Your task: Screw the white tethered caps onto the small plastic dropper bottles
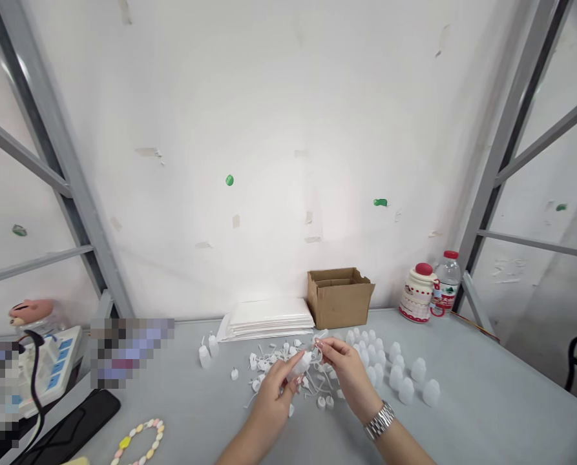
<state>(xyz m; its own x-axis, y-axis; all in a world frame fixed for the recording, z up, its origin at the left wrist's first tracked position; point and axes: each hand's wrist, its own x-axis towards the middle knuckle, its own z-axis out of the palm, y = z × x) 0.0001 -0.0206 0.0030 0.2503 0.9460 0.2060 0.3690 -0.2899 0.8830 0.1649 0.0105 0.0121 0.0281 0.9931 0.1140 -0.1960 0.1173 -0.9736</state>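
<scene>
My left hand (279,386) is closed around a small translucent white plastic bottle (298,367), which tilts up to the right. Just above the bottle's top, my right hand (339,355) has its thumb and fingertips pinched together; what is between them is too small to make out. A clear piece (321,334) shows by those fingertips. Beneath both hands lies a loose pile of white caps and thin white tubes (312,384). Right of my right hand stand several translucent bottles (397,376) without tops. Two bottles with pointed tops (205,356) stand to the left.
An open cardboard box (344,303) and a stack of white sheets (269,320) sit against the wall. A white-and-red jar (417,297) and a clear water bottle (447,281) stand back right. On the left are a power strip (62,365), a black phone-like object (75,426) and a beaded bracelet (159,433).
</scene>
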